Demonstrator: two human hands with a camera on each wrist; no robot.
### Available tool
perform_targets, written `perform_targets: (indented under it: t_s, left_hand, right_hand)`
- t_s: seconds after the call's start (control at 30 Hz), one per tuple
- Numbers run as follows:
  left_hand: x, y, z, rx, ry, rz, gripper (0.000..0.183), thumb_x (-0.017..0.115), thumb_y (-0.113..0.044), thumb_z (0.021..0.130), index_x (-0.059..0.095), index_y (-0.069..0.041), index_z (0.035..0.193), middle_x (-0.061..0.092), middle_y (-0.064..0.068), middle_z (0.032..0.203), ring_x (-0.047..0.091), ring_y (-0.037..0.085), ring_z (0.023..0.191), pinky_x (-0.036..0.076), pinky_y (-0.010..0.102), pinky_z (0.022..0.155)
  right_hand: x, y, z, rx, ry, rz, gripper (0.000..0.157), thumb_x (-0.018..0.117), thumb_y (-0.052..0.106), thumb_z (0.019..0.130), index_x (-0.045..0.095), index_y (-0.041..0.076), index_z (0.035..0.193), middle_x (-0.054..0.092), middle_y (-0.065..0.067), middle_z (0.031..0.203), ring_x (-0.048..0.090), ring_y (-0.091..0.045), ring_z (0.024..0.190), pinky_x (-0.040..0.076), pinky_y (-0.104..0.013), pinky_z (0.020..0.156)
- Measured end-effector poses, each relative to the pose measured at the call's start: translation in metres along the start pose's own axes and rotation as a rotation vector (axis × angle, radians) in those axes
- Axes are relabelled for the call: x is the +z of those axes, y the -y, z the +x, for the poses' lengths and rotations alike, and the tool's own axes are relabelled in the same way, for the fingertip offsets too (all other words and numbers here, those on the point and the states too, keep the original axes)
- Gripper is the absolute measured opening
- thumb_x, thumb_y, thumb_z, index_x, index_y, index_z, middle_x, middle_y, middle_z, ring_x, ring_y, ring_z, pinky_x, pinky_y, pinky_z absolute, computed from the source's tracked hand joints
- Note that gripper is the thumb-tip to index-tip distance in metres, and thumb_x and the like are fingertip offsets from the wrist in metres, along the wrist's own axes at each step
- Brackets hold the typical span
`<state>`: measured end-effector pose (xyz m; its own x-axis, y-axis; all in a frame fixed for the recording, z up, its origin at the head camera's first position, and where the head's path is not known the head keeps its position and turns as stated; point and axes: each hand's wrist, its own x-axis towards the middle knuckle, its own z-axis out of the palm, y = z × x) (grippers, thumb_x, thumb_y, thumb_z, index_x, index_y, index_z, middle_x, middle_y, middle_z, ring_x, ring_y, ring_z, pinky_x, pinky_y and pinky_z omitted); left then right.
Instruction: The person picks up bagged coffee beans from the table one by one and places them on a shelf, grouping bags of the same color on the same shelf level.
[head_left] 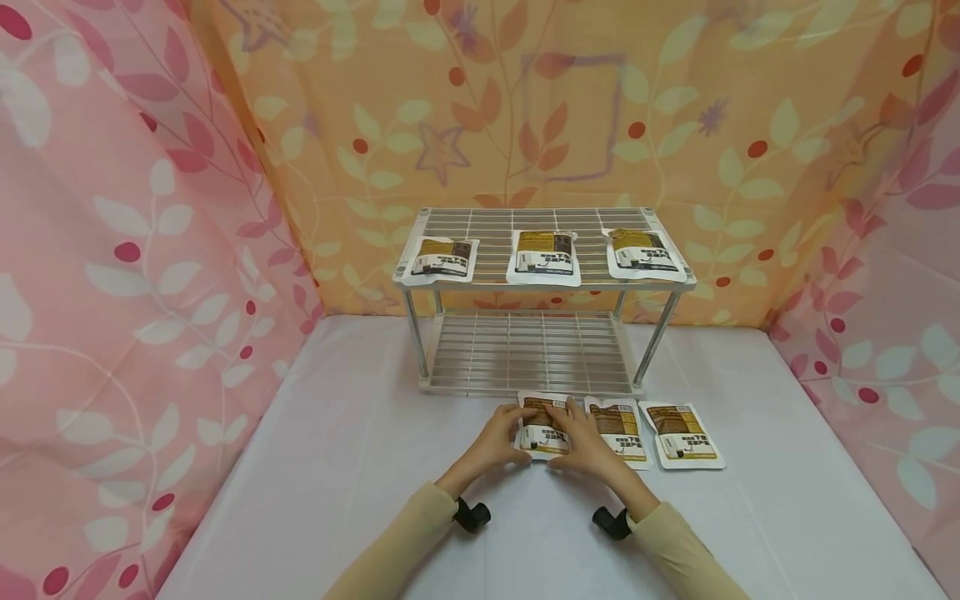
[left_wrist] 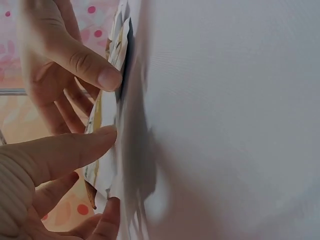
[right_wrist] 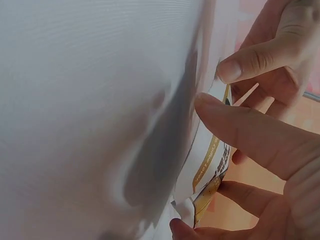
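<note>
A flat white-edged coffee pouch (head_left: 543,433) with a brown and yellow label lies in front of the wire rack, between both hands. My left hand (head_left: 498,437) holds its left side, thumb near the front edge and fingers along the side. On the opposite side my right hand (head_left: 583,437) grips it, with fingertips over the label. In the left wrist view, both thumbs meet the edge of the pouch (left_wrist: 107,115), close over the white cloth. Printed lettering shows on the pouch (right_wrist: 212,155) in the right wrist view. Just right of it lie two similar pouches, a middle one (head_left: 621,433) and an outer one (head_left: 682,436).
A two-tier white wire rack (head_left: 525,385) stands behind the hands. Its top shelf bears a left pouch (head_left: 442,260), a centre pouch (head_left: 543,258) and a right pouch (head_left: 643,254). White cloth (head_left: 360,467) covers the table. Patterned curtains (head_left: 480,108) enclose the back and sides.
</note>
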<state>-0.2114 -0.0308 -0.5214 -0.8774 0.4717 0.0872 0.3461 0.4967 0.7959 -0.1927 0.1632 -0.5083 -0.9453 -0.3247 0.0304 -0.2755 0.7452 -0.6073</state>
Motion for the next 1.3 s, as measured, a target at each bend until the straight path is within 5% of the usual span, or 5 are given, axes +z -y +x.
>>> perform_targets:
  t_s: [0.2, 0.57, 1.3]
  left_hand:
    - [-0.002, -0.002, -0.001, -0.009, -0.027, 0.012, 0.076, 0.082, -0.001, 0.064, 0.050, -0.007, 0.132, 0.034, 0.027, 0.137, 0.046, 0.038, 0.114, 0.047, 0.048, 0.090]
    - [-0.016, 0.001, -0.003, -0.052, -0.084, 0.004, 0.075, 0.081, -0.002, 0.064, 0.051, -0.010, 0.132, 0.032, 0.024, 0.142, 0.051, 0.037, 0.110, 0.048, 0.047, 0.087]
    - [-0.053, 0.018, -0.009, 0.006, -0.188, 0.025, 0.064, 0.076, 0.002, 0.071, 0.052, -0.003, 0.130, 0.038, 0.025, 0.139, 0.054, 0.041, 0.111, 0.050, 0.043, 0.089]
  right_hand:
    - [-0.001, 0.006, 0.000, -0.025, -0.030, -0.043, 0.090, 0.085, 0.013, 0.062, 0.040, 0.004, 0.139, 0.017, -0.036, 0.145, 0.016, -0.062, 0.126, 0.018, -0.075, 0.096]
    - [0.001, 0.010, 0.009, -0.102, -0.085, -0.013, 0.083, 0.081, 0.013, 0.067, 0.041, 0.004, 0.139, 0.023, -0.031, 0.145, 0.024, -0.054, 0.129, 0.031, -0.070, 0.094]
    - [0.021, 0.026, 0.047, -0.218, -0.197, 0.093, 0.075, 0.081, 0.010, 0.068, 0.047, 0.001, 0.134, 0.032, -0.026, 0.144, 0.030, -0.049, 0.128, 0.034, -0.062, 0.098]
